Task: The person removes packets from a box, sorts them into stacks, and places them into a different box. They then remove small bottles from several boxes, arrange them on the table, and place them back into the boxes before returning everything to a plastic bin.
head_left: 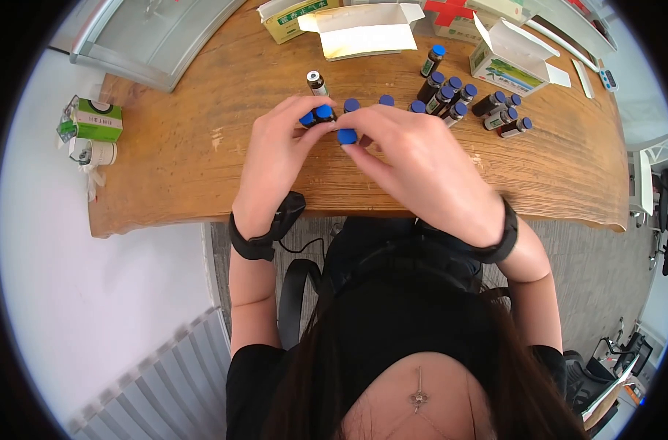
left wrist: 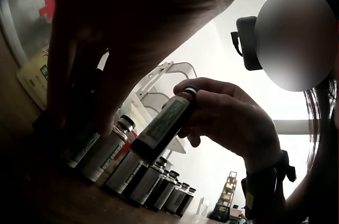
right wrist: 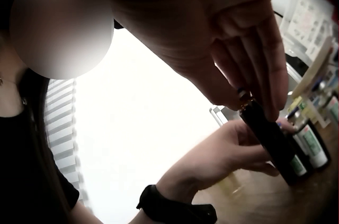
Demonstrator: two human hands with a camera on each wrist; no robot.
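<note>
My right hand (head_left: pixel 429 158) pinches a small dark bottle by its blue cap (head_left: pixel 347 136); in the left wrist view that bottle (left wrist: pixel 164 127) is tilted, its green label showing, and off the table. Around two blue-capped bottles (head_left: pixel 323 111) that stand side by side, my left hand (head_left: pixel 275 147) curls its fingers and thumb. Just behind them stands a bottle with a silvery cap (head_left: pixel 315 79). Several more blue-capped bottles stand to the right, partly hidden by my right hand in the head view.
Groups of blue-capped bottles (head_left: pixel 499 125) stand on the right of the wooden table (head_left: pixel 172 161). Opened cartons, one white inside (head_left: pixel 363 33) and one green and white (head_left: pixel 506 70), lie along the back. A green box (head_left: pixel 98 119) is at the left edge, near a glass-fronted case (head_left: pixel 154 44).
</note>
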